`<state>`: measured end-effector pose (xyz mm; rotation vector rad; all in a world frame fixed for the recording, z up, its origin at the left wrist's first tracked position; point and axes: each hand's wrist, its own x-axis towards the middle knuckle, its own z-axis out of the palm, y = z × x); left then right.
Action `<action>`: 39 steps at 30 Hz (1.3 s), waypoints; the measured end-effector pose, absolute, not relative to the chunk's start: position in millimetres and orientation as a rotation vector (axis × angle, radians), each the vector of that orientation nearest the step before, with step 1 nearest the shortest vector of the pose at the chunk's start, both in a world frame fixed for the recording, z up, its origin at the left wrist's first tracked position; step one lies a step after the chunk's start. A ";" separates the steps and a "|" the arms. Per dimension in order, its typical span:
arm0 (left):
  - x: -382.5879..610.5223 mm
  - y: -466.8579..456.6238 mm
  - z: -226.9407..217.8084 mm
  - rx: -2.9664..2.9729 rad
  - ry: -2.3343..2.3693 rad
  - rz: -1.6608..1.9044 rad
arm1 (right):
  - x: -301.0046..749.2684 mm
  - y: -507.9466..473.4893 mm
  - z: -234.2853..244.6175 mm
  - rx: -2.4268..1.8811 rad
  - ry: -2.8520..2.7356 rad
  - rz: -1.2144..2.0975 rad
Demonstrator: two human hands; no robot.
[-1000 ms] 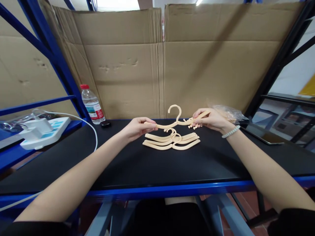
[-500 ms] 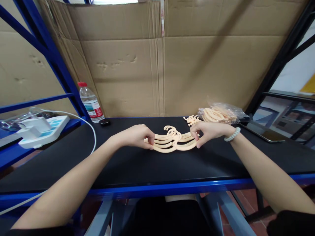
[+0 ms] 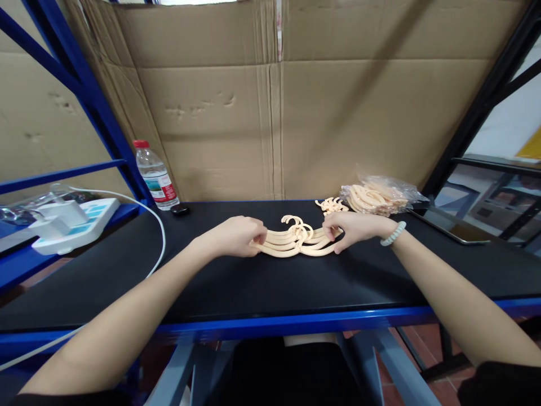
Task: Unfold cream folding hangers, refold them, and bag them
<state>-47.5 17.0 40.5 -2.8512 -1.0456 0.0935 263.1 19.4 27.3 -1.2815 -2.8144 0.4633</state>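
In the middle of the black tabletop (image 3: 270, 287) lies a row of several beige hangers (image 3: 281, 246), side by side, their curled hooks overlapping at the centre and pointing away from me. My left hand (image 3: 240, 237) has its fingers and thumb closed round the left ends of the hangers. At the right ends, my right hand (image 3: 357, 230) grips with thumb and curled fingers, a small gap showing between them. The fingertips of both hands partly hide the hanger ends.
Behind my right hand lie a pile of small beige pieces (image 3: 332, 206) and a clear plastic bag (image 3: 380, 194) with beige pieces in it. A dark flat tablet-like thing (image 3: 452, 225) lies farther right. At the left are a water bottle (image 3: 157, 180), a power strip (image 3: 80, 223) and a white cable (image 3: 164, 242).
The hangers and both hands have come down slightly, and the hangers now look flatter on the tabletop. My right hand has shifted a little to the left.
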 end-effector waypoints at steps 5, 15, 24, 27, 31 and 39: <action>-37.1 10.1 31.8 -2.858 -0.957 -0.063 | 260.9 15.0 27.3 -1.373 -2.747 0.271; -19.4 9.4 -6.6 -2.975 -1.060 -0.107 | 258.8 20.5 22.5 -1.358 -2.743 0.359; -19.0 27.0 -16.6 -2.896 -1.094 -0.219 | 261.2 34.6 14.1 -1.327 -2.688 0.308; -19.0 37.6 -19.1 -2.896 -1.134 -0.214 | 260.7 41.2 9.4 -1.304 -2.677 0.256; -18.8 46.1 -17.9 -2.885 -1.221 -0.197 | 261.1 45.9 5.5 -1.323 -2.706 0.152; -15.1 44.1 -15.2 -2.921 -1.337 -0.091 | 269.0 46.5 -10.9 -1.575 -2.770 0.124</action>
